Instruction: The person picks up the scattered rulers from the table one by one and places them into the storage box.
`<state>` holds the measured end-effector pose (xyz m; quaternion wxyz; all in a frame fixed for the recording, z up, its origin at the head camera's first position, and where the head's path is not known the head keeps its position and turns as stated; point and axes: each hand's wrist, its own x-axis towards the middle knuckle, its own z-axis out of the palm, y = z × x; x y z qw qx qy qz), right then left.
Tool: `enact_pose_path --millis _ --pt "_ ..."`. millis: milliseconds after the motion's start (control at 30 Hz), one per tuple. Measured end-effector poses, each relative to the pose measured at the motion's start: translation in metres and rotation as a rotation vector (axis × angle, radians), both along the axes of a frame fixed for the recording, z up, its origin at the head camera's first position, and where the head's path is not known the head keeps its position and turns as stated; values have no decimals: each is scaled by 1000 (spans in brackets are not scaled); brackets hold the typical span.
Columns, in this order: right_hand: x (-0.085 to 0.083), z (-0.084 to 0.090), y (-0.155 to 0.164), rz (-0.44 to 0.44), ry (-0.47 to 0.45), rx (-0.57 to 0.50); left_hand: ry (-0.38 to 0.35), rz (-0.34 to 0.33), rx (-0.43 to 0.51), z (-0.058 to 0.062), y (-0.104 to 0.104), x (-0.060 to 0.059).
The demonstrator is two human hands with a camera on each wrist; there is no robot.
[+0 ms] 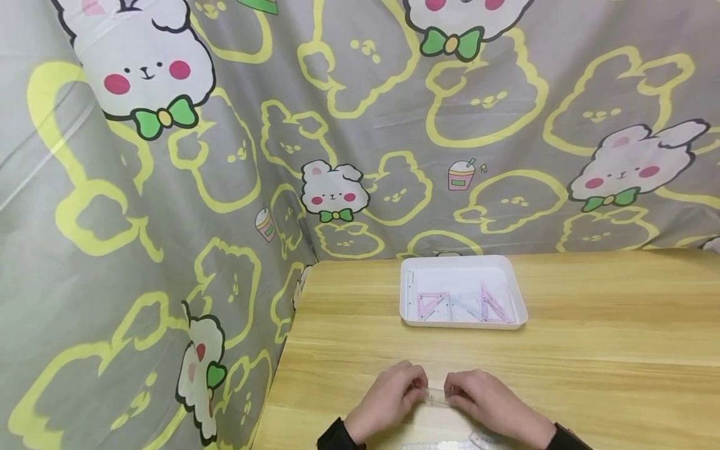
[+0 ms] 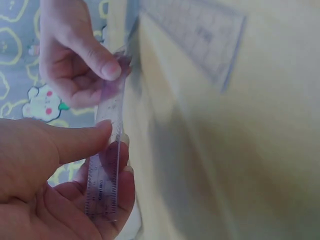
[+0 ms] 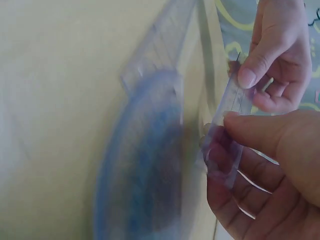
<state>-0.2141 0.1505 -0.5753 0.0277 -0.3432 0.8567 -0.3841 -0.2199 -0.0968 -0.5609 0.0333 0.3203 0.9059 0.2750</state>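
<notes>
two hands on one clear ruler at the near tabletop edge

at far left a bunny-print cloth (image 1: 140, 206) hangs close along the left edge of the wooden tabletop (image 1: 590, 350), closing that side. the left hand (image 1: 388, 400) sits near the front edge, its grip pinching one end of a small clear ruler (image 1: 435, 396) between thumb and curled fingers. the ruler spans the short gap between the hands, lifted just above the wood. the right hand (image 1: 486, 403) grasps the other end the same way, thumb on top. in the wrist views a second, longer clear ruler (image 2: 200, 35) lies flat on the wood just beside the hands, with a curved clear protractor (image 3: 145, 165) touching or overlapping it, though blur hides which. farther back, well apart from the hands, a white tray (image 1: 410, 312) holds pastel set squares (image 1: 430, 303). right of the tray and hands the wood runs bare to the frame edge.
</notes>
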Motion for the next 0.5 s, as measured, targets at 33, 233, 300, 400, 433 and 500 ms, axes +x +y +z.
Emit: enact_pose_path --millis 33,233,300,400,433,500 --pt "-3 2 2 -12 0 -9 -4 6 7 2 0 -4" --pt "-25 15 17 -81 -34 -77 -75 48 74 17 -1 -34" --pt "-33 19 22 -103 -42 -89 -98 57 104 23 -1 -46" --pt "-45 26 30 -128 -42 -83 -115 53 138 30 0 -62" --pt "-49 28 32 -134 -32 -79 -115 47 143 32 0 -67" --pt "-58 31 37 -143 -4 -69 -121 37 151 35 3 -77"
